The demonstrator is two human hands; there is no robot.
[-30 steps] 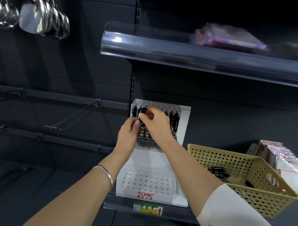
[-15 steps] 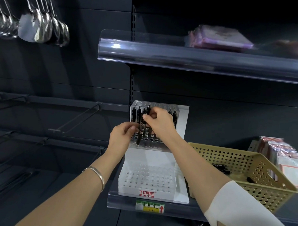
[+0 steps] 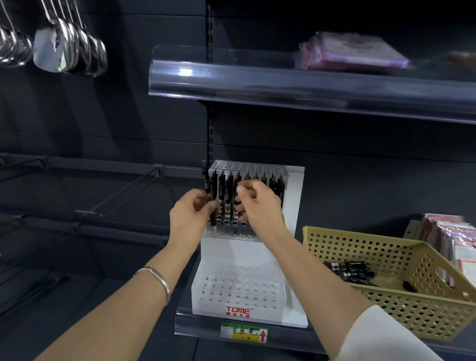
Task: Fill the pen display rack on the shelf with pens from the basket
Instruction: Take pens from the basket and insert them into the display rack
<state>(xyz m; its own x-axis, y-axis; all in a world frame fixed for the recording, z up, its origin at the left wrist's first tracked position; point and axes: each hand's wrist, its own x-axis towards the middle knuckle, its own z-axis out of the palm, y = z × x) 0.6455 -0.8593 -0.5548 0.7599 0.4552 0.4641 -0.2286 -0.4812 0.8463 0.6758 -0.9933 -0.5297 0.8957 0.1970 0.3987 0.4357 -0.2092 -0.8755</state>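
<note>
A white two-tier pen display rack (image 3: 293, 199) marked TOME stands on the shelf. Its upper tier holds a row of black pens (image 3: 275, 183); the holes of its lower tier (image 3: 240, 287) hold none. My left hand (image 3: 190, 215) is at the upper tier's left end, closed on a few black pens (image 3: 212, 206) held upright. My right hand (image 3: 259, 205) hovers just in front of the upper row with thumb and fingers apart and nothing clearly between them. To the right, a tan perforated basket (image 3: 389, 309) holds several more black pens (image 3: 350, 270).
A shelf above (image 3: 317, 88) carries pink packets (image 3: 354, 53). Metal ladles (image 3: 68, 47) hang at the upper left. Bare hook arms (image 3: 122, 191) stick out on the left. Packaged goods (image 3: 457, 244) stand right of the basket. A price label (image 3: 244, 332) is on the shelf edge.
My right hand has let go of the tilted pen it was guiding into the upper tier and opened its fingers. My left hand rose slightly with its pens.
</note>
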